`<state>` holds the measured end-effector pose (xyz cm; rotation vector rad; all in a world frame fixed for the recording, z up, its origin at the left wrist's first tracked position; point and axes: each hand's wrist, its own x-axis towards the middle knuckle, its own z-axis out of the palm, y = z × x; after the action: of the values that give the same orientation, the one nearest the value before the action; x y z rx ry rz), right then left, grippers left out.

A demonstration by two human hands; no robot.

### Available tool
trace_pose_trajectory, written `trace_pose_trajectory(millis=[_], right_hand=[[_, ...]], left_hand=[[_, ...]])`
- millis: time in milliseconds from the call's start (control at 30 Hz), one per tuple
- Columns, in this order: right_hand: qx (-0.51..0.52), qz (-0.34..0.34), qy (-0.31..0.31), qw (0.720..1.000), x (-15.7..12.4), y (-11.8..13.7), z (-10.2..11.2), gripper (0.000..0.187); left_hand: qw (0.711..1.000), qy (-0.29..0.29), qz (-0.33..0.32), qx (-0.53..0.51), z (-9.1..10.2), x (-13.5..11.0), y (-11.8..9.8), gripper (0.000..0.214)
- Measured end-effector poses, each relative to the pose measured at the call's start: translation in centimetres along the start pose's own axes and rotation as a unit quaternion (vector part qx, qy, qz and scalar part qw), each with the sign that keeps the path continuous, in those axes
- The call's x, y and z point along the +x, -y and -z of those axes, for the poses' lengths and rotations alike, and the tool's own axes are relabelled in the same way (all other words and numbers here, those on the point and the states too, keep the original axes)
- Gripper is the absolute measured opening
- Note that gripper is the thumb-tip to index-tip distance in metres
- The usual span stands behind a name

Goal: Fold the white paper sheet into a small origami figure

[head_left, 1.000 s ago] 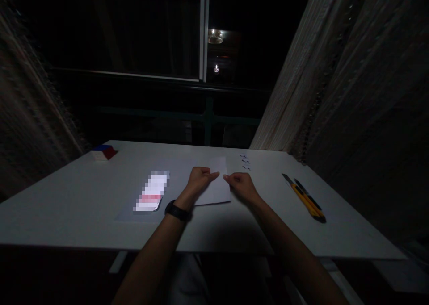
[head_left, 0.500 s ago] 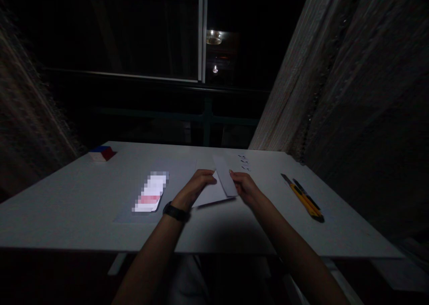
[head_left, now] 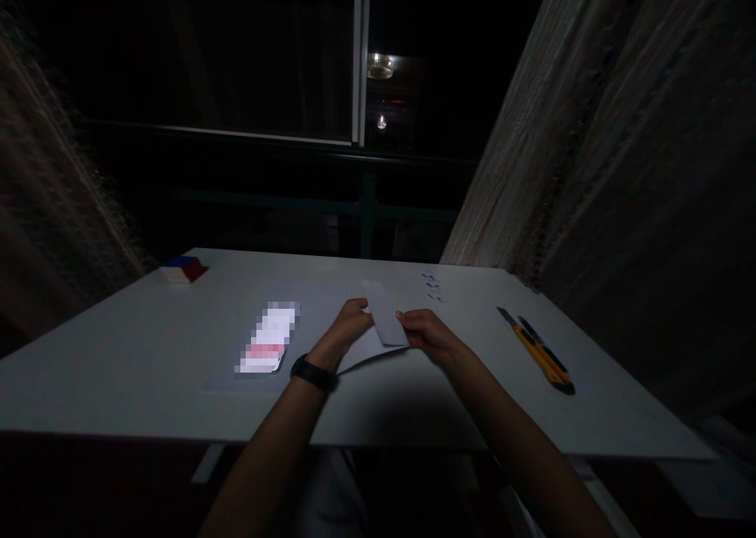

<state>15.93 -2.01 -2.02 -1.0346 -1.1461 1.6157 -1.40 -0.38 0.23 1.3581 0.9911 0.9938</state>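
A white sheet of paper [head_left: 387,317] is held up between my two hands, just above the table, with one strip of it folded over. My left hand [head_left: 348,325], with a dark watch [head_left: 312,372] on its wrist, grips the paper's left side, thumb on top. On the right edge of the folded strip, my right hand [head_left: 430,333] pinches the paper between thumb and fingers. The fingers under the sheet are hidden.
A lit phone [head_left: 268,339], its screen blurred, lies left on a pale sheet. A colour cube [head_left: 183,270] stands far left. To the right lie a yellow box cutter [head_left: 537,353] and a dark pen [head_left: 540,341]. Dark marks [head_left: 434,287] show behind my right hand on the white table [head_left: 118,365].
Both hands still hold the paper. The folded strip has shifted a little to the left, and my right hand has moved slightly left with it.
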Motion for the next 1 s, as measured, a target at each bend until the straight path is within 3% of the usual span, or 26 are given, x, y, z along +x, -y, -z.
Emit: trace_pose_trajectory(millis=[233, 433, 633, 700, 833, 1000], right_hand=[[-0.019, -0.012, -0.006, 1.0, 0.0, -0.1, -0.2, 0.034], [-0.039, 0.004, -0.015, 0.999, 0.2, -0.2, 0.2, 0.036], [-0.058, 0.017, -0.066, 0.996, 0.3, 0.0, 0.4, 0.039], [-0.063, 0.019, -0.084, 0.994, 0.3, 0.2, 0.4, 0.04], [-0.064, 0.017, -0.089, 0.994, -0.1, 0.6, 0.1, 0.039], [-0.063, 0.018, -0.055, 0.996, -0.3, 0.6, 0.2, 0.038]], left_hand=[[0.998, 0.035, -0.03, 0.037, 0.0, -0.2, -0.3, 0.034], [0.998, 0.065, -0.017, -0.003, 0.2, -0.1, 0.1, 0.037], [0.999, -0.011, 0.037, -0.03, 0.7, 0.1, -0.2, 0.056], [0.999, -0.003, 0.046, -0.004, 0.7, 0.1, -0.2, 0.056], [0.995, -0.005, 0.006, 0.1, 0.9, 0.5, 0.5, 0.045], [0.995, 0.01, 0.004, 0.095, 1.3, 0.9, 1.1, 0.043]])
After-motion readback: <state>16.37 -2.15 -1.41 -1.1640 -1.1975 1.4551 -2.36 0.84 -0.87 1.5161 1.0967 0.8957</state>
